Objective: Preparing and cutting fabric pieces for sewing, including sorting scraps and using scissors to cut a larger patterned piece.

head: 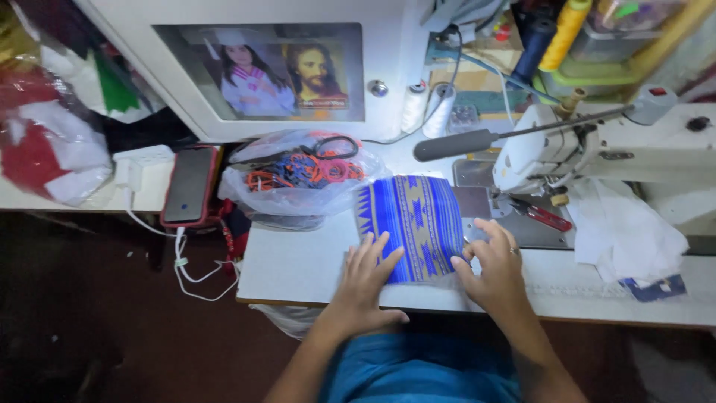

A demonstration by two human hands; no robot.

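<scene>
In the head view, a blue woven cloth piece with grey-and-gold zigzag pattern (pixel 409 227) lies flat on the white sewing table (pixel 298 265) at the centre of the frame, its right edge just beside the grey needle plate of the white sewing machine (pixel 597 145). The left hand (pixel 365 287) rests on the cloth's lower left corner, fingers spread and flat, pressing rather than gripping. The right hand (pixel 492 265) sits at the cloth's lower right edge with fingers loosely curled on the hem; whether it pinches the fabric cannot be told. Judging from this, the cloth is laid out and smoothed but not yet under the presser foot, so any stitching looks undone.

Left of the cloth, touching its upper edge, sits a clear plastic bag of orange, blue and pink elastic bands (pixel 298 175). Further left lies a dark phone in a red case (pixel 189 185) with a white cable. Red-handled snips (pixel 541 215) lie on the machine bed, and crumpled white fabric (pixel 626 227) spreads at the right. White thread spools (pixel 426 108) stand at the upper centre.
</scene>
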